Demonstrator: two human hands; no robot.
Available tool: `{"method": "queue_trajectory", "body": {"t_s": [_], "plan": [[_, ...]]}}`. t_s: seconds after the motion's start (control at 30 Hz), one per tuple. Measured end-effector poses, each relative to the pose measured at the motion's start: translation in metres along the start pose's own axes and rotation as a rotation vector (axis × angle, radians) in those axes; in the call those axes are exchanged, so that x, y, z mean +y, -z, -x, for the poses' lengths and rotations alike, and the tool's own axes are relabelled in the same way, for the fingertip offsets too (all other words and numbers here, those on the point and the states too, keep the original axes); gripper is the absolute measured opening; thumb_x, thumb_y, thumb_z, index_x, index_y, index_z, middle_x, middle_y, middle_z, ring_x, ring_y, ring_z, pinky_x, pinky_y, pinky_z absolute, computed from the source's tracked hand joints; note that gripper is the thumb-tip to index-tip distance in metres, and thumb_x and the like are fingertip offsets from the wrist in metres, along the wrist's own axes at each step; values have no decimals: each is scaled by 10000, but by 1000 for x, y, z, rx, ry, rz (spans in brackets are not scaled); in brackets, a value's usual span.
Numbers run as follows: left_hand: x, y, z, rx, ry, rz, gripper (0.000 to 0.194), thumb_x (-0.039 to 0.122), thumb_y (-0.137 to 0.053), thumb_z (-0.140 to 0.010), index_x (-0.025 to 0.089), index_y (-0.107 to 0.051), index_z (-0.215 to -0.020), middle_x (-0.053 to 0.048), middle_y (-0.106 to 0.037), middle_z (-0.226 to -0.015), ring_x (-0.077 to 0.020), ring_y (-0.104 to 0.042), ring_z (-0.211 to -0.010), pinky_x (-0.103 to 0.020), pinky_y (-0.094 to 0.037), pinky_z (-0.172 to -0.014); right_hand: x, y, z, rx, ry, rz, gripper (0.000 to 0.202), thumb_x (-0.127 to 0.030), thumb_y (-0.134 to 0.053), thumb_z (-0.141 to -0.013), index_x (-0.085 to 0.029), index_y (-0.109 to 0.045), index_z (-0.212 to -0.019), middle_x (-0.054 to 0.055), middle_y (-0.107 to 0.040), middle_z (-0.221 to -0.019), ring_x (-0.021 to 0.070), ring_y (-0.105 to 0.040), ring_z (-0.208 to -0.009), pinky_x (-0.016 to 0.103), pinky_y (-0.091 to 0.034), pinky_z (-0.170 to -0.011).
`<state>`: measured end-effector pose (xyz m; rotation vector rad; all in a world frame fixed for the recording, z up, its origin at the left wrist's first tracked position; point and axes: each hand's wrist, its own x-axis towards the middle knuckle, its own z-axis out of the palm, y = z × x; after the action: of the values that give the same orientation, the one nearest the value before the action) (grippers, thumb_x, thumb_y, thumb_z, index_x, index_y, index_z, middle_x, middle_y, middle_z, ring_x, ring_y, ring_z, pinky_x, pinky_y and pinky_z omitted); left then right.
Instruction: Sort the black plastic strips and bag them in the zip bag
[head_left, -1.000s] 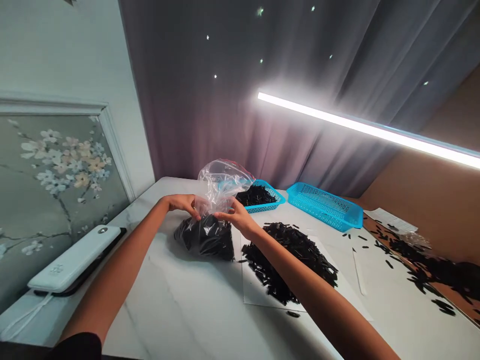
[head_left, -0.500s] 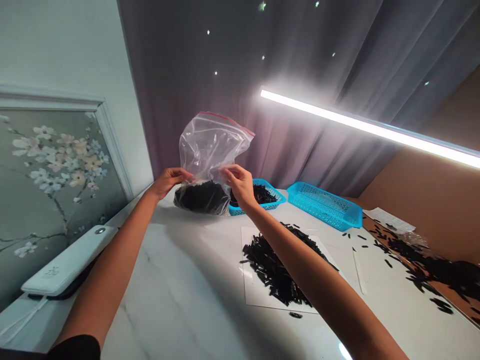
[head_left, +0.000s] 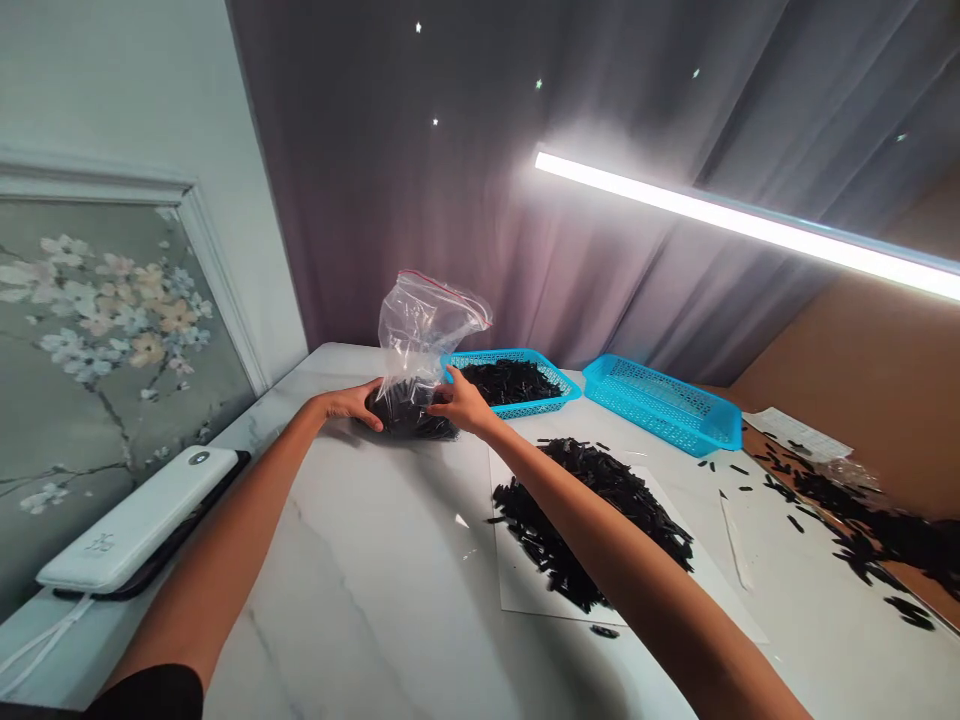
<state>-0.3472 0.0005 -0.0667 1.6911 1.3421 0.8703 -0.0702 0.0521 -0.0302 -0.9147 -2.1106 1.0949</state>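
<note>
A clear zip bag (head_left: 429, 318) with a red strip along its top edge stands on the table, its lower part filled with small black strips. My left hand (head_left: 355, 404) cups the bag's left side low down, thumb on the near face. On the opposite side my right hand (head_left: 460, 402) grips the bag, with its thumb and fingers bent against the filled part. The bag's top leans to the right and bulges above my hands. Just behind my right hand is a blue basket (head_left: 568, 388) holding more black strips.
A heap of black pieces (head_left: 600, 490) lies on a white sheet (head_left: 517, 590) under my right forearm. Farther right are a second blue basket (head_left: 652, 405), a white pointed tool (head_left: 735, 545) and scattered black pieces (head_left: 900, 545). A white power bank (head_left: 139, 520) lies at left.
Both hands have moved down from the bag's clear upper part to its filled lower part. The bag's top has sunk and crumpled, and the bag sits slightly farther right in view.
</note>
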Motion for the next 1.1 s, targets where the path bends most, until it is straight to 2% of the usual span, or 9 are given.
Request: {"method": "queue_trajectory", "body": {"t_s": [0.13, 0.33, 0.47, 0.6, 0.73, 0.8, 0.87, 0.97, 1.1], "plan": [[-2, 0, -2, 78, 8, -33, 381, 366, -641, -970, 163, -595, -1289, -112, -623, -1290, -251, -649, -1100, -468, -574, -922, -12, -9, 8, -8, 55, 119, 955, -33, -798, -699, -206, -381, -1540, 126, -725, -1277, 332, -646, -1236, 484, -456, -1093], [-14, -2, -1, 423, 6, -80, 382, 364, -638, -972, 164, -592, -1294, -113, -622, -1293, -251, -649, -1101, -467, -575, -921, -20, -10, 17, 78, 122, 214, 913, -105, -716, -809, -129, -244, -1589, 239, -491, -1535, 354, -535, -1376, 509, -400, -1148], [-22, -7, -7, 759, 90, -160, 382, 363, -637, -972, 164, -592, -1295, -113, -619, -1296, -252, -647, -1105, -469, -573, -924, -19, 19, 44, 97, 196, 254, 801, -168, -680, -854, -162, -303, -1561, 188, -499, -1544, 316, -491, -1423, 497, -374, -1179], [-28, -29, -25, 1025, 165, -236, 390, 364, -637, -971, 166, -586, -1304, -115, -614, -1307, -257, -643, -1116, -475, -569, -931, -7, 68, 104, 106, 247, 312, 631, -216, -656, -875, -206, -458, -1475, 129, -510, -1547, 287, -456, -1451, 498, -333, -1217], [-27, -57, -39, 1069, 140, -275, 395, 366, -638, -971, 167, -585, -1308, -116, -611, -1314, -259, -640, -1123, -479, -568, -935, 30, 129, 170, 233, 198, 523, 467, -442, -596, -945, -214, -596, -1353, 138, -545, -1514, 326, -413, -1475, 565, -288, -1232], [-22, -69, -42, 1051, 108, -286, 407, 367, -641, -969, 170, -579, -1319, -119, -601, -1334, -267, -632, -1145, -491, -560, -952, 57, 157, 194, 309, 92, 614, 565, -577, -596, -911, -191, -617, -1324, 172, -538, -1513, 365, -387, -1484, 593, -265, -1234], [-16, -77, -43, 1047, 77, -296, 438, 371, -647, -964, 178, -563, -1347, -126, -573, -1380, -285, -609, -1192, -518, -540, -986, 82, 177, 210, 327, -51, 576, 732, -690, -582, -860, -172, -570, -1378, 203, -486, -1550, 394, -399, -1473, 617, -267, -1224], [-6, -84, -43, 1048, 24, -313, 475, 372, -651, -959, 187, -539, -1382, -131, -532, -1435, -307, -573, -1249, -552, -507, -1026, 107, 188, 220, 261, -150, 382, 863, -763, -491, -857, -170, -456, -1482, 187, -366, -1631, 370, -347, -1510, 585, -249, -1241], [-5, -80, -44, 963, -41, -329, 416, 366, -641, -967, 173, -575, -1330, -122, -586, -1361, -279, -616, -1179, -510, -545, -977, 111, 180, 219, 174, -160, 206, 745, -719, -445, -908, -225, -488, -1463, 130, -471, -1580, 328, -414, -1480, 538, -268, -1246]]}}
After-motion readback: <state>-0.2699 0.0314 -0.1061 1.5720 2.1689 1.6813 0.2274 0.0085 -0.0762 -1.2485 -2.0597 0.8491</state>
